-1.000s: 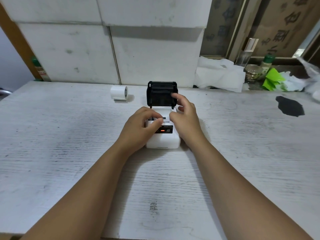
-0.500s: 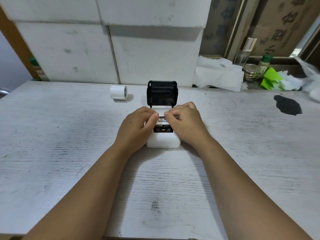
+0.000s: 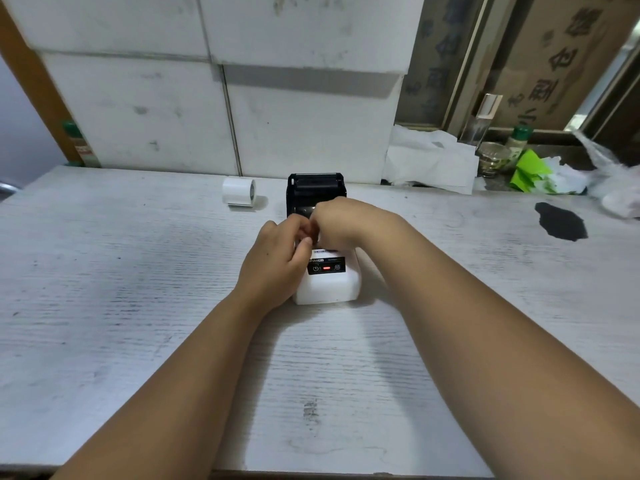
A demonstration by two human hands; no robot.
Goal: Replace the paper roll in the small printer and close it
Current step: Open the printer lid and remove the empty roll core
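- The left hand (image 3: 277, 261) and right hand (image 3: 341, 221) are meeting, fingers curled, over the printer (image 3: 327, 277)'s open bay; what they are pinching cannot be told.
- The black lid (image 3: 315, 192) is standing raised.
- A paper roll (image 3: 239, 191) is lying apart on the counter (image 3: 104, 289).

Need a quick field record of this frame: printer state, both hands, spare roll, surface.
printer: small white body, on the table, red light lit on its front panel
lid: black, open, standing upright at the back
left hand: at the open bay, against the printer's left side
right hand: over the bay, fingers curled; contents of its grip hidden
paper roll: white, lying apart, back-left of the printer
table: white wood-grain
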